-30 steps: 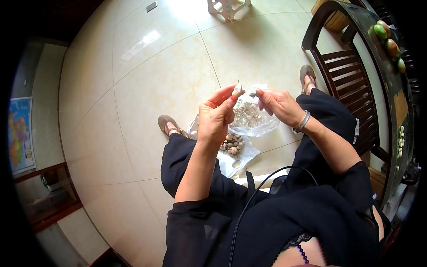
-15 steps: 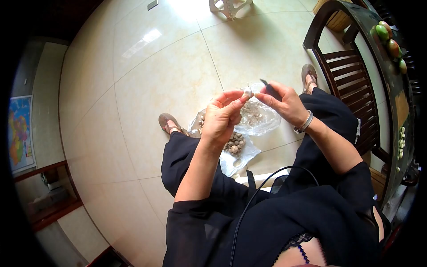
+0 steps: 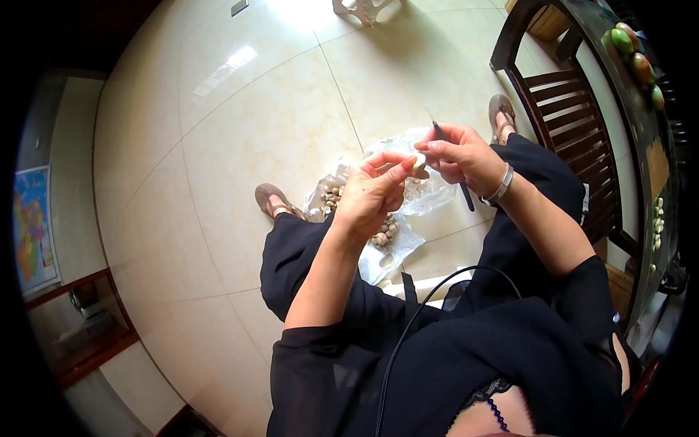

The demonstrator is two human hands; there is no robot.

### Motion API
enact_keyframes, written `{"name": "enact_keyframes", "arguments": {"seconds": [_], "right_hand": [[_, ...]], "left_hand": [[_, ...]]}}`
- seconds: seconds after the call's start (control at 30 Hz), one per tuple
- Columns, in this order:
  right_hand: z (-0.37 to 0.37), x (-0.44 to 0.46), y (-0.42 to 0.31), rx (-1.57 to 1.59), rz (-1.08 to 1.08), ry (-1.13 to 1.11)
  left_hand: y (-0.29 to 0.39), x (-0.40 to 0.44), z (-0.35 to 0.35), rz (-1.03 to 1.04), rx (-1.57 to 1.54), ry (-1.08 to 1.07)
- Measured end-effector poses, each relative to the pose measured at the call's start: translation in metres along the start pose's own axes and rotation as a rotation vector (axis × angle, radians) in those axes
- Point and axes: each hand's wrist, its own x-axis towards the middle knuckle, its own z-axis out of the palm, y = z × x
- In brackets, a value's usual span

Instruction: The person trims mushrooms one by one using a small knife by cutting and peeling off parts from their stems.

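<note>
Between thumb and fingers, my left hand (image 3: pixel 370 188) pinches a small pale piece (image 3: pixel 419 162), too small to name surely. My right hand (image 3: pixel 467 162) is closed around a thin dark tool (image 3: pixel 467 197) with a fine pointed tip, and its thumb and finger touch or nearly touch the pale piece. Below the hands, brownish round pieces (image 3: pixel 386 230) like bulbs or mushrooms lie on a white plastic bag (image 3: pixel 376 266). More of them show at the left, partly hidden by my left hand. A clear plastic bag (image 3: pixel 437 199) with pale scraps spreads behind my hands.
A dark wooden chair (image 3: pixel 568 116) stands at the right beside a dark table (image 3: pixel 619 87) bearing several mangoes (image 3: pixel 641 68) and small pale pieces (image 3: pixel 658 224). The legs of a light stool (image 3: pixel 364 10) show at the top. My feet stand on either side of the bags.
My hands have come closer together, and the left has moved slightly right. The dark tool in my right hand now shows along its length. The pale piece looks cleaner and lighter. The view has shifted slightly.
</note>
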Motion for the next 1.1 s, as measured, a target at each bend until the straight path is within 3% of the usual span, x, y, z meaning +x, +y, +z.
{"name": "enact_keyframes", "arguments": {"seconds": [0.23, 0.33, 0.47, 0.6, 0.63, 0.7, 0.8, 1.1], "right_hand": [[0.006, 0.0, 0.001, -0.076, 0.069, -0.034], [0.007, 0.001, 0.005, -0.258, -0.21, 0.018], [0.017, -0.008, 0.002, -0.925, -0.702, 0.209], [0.018, -0.005, 0.014, -1.174, -0.95, 0.186], [0.019, -0.007, 0.014, -1.173, -0.949, 0.184], [0.021, -0.012, 0.01, -1.477, -0.924, 0.215], [0.024, -0.012, 0.008, -1.554, -0.984, 0.264], [0.024, -0.012, 0.011, -1.552, -0.973, 0.266]], "left_hand": [[-0.005, 0.003, -0.007, -0.092, -0.067, -0.052], [0.001, 0.001, 0.004, -0.064, -0.18, 0.014], [-0.001, 0.003, -0.003, 0.0, -0.19, 0.104], [-0.004, 0.005, -0.01, 0.049, -0.228, 0.197], [-0.004, 0.005, -0.011, 0.05, -0.229, 0.199], [-0.003, 0.004, -0.01, 0.079, -0.281, 0.177], [-0.002, 0.004, -0.012, 0.077, -0.289, 0.162], [-0.001, 0.002, -0.01, 0.079, -0.325, 0.165]]}}
